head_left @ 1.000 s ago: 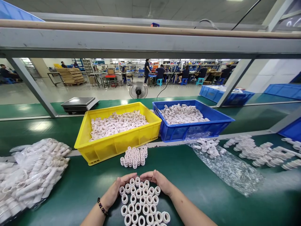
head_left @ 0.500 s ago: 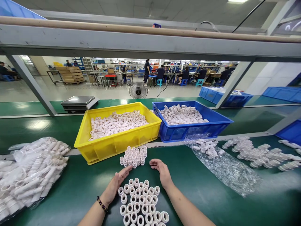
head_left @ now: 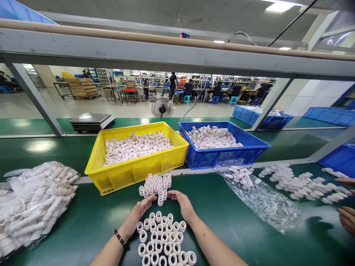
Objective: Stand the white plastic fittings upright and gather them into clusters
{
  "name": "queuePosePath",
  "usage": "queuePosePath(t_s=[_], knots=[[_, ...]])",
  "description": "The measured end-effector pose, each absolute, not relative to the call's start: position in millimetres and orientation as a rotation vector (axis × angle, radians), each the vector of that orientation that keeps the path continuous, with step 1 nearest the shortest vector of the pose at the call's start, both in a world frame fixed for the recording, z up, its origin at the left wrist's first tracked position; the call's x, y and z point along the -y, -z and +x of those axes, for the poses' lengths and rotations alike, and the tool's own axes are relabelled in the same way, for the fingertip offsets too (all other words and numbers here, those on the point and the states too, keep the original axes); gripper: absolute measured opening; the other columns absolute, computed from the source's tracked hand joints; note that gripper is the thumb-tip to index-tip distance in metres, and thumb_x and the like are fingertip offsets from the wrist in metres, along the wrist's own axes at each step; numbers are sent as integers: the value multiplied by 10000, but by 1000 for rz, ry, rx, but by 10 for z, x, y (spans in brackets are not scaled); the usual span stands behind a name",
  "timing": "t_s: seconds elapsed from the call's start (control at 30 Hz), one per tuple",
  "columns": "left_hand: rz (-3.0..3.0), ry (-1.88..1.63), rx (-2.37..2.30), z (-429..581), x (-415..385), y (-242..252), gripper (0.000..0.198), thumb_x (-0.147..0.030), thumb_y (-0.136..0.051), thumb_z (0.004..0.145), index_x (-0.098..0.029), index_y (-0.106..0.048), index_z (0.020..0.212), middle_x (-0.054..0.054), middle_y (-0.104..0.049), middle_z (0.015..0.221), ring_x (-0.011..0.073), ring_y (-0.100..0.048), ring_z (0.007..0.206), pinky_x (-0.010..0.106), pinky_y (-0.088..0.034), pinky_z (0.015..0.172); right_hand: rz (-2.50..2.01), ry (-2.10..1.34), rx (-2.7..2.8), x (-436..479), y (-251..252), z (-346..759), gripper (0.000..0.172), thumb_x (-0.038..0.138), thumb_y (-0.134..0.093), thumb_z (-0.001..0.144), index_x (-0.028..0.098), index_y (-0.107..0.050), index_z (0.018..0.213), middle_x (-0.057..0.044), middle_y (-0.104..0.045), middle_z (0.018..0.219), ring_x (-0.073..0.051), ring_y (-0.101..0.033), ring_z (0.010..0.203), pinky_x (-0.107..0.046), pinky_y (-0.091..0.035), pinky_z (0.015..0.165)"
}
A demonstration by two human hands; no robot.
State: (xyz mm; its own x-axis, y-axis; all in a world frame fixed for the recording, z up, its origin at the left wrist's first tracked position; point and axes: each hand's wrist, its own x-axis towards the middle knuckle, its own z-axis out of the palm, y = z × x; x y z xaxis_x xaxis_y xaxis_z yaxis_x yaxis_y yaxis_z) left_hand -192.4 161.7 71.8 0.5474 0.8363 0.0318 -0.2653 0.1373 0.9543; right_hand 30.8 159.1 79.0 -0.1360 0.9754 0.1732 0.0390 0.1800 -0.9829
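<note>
My left hand [head_left: 139, 213], with a dark bead bracelet at the wrist, lies with fingers stretched out at the near left side of a tight cluster of white plastic pipe fittings [head_left: 155, 184]. Opposite it, my right hand [head_left: 183, 204] reaches in with extended fingers, its tips close to the cluster's near right side. Whether the fingertips touch the fittings I cannot tell. Nothing is gripped by either hand. Between my forearms stands a looser group of upright white fittings [head_left: 163, 236], their round openings facing up.
Behind the cluster stand a yellow bin [head_left: 138, 171] and a blue bin [head_left: 227, 155], both holding white fittings. A bag of white pipe pieces [head_left: 39, 203] lies left. At right are plastic wrap [head_left: 266, 201], rows of fittings [head_left: 296, 183] and another person's hands [head_left: 346, 218].
My right hand has moved left toward the cluster. One fitting at the cluster's near edge now sits slightly nearer me. Another person's hands have come in at the right edge.
</note>
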Motion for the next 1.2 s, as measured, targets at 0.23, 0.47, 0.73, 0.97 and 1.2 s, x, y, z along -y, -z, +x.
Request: queuePosePath(t_s=[0.23,0.47,0.73,0.97,1.2], knots=[[1217,-812,-515,-1947,-1588,-797,713,-636,-213,800,-152,-386,1294,89,-322,1383,262,-193,1300,417,-67,1098,-945,-1237,1531,-1546,-867,292,546,537,-264,890,147,-587,1094,-113,-604,1037,-222,-546,974,-387,-399,872],[1158,-747,-409,-1968,-1554,-869,762,-663,-212,781,-138,-338,1319,112,-317,1382,273,-216,1291,424,-68,1088,-921,-1271,1561,-1532,-798,290,579,570,-248,877,153,-600,1071,-104,-622,1000,-223,-557,937,-387,-397,851],[1056,-655,-355,-1978,-1551,-832,771,-679,-237,766,-141,-358,1305,153,-381,1336,313,-309,1242,483,-170,1042,-898,-1397,1592,-1510,-744,292,669,570,-188,886,104,-664,946,-115,-657,860,-216,-586,798,-365,-421,754],[1297,-990,-718,-2013,-1559,-813,610,-642,-336,767,-134,-630,932,124,-624,928,264,-553,868,377,-419,791,-844,-1493,1491,-1534,-720,309,700,619,-212,859,89,-665,924,-128,-660,836,-215,-595,780,-364,-425,739],[1199,-1439,-972,-2148,-1745,-682,462,-548,-284,839,-210,-452,1105,52,-530,1075,205,-463,1033,327,-318,933,-810,-1553,1333,-1561,-701,310,704,666,-270,818,83,-651,919,-162,-650,865,-223,-600,773,-367,-425,717]])
